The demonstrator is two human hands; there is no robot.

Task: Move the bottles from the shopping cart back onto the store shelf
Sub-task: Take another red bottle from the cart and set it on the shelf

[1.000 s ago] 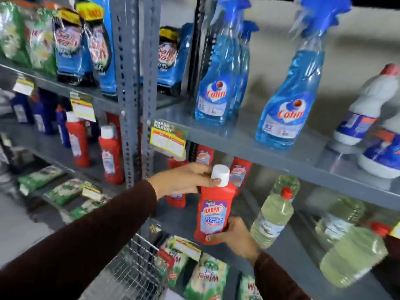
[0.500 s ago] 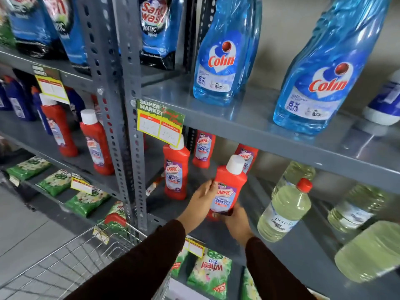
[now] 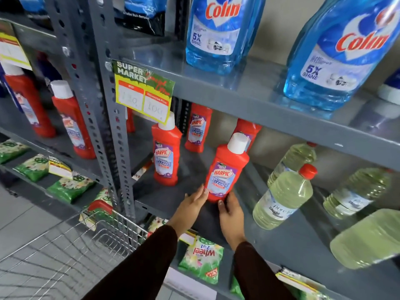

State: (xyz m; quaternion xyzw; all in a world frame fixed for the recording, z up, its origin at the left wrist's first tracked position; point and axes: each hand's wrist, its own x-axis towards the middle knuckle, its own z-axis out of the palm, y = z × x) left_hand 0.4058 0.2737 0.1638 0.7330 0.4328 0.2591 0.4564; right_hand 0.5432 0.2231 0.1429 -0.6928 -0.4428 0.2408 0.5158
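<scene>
Green detergent packets (image 3: pixel 201 259) low down, yellow price tag (image 3: pixel 144 92) on grey upright (image 3: pixel 112 118).

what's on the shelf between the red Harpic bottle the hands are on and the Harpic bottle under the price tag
Nothing: in the head view, bare grey shelf separates the held Harpic bottle from the one under the price tag.

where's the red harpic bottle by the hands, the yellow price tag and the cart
red Harpic bottle (image 3: pixel 225 169): head view, on its front label
yellow price tag (image 3: pixel 144 92): head view, on the tag's middle
shopping cart (image 3: pixel 104 224): head view, on its wire rim
</scene>
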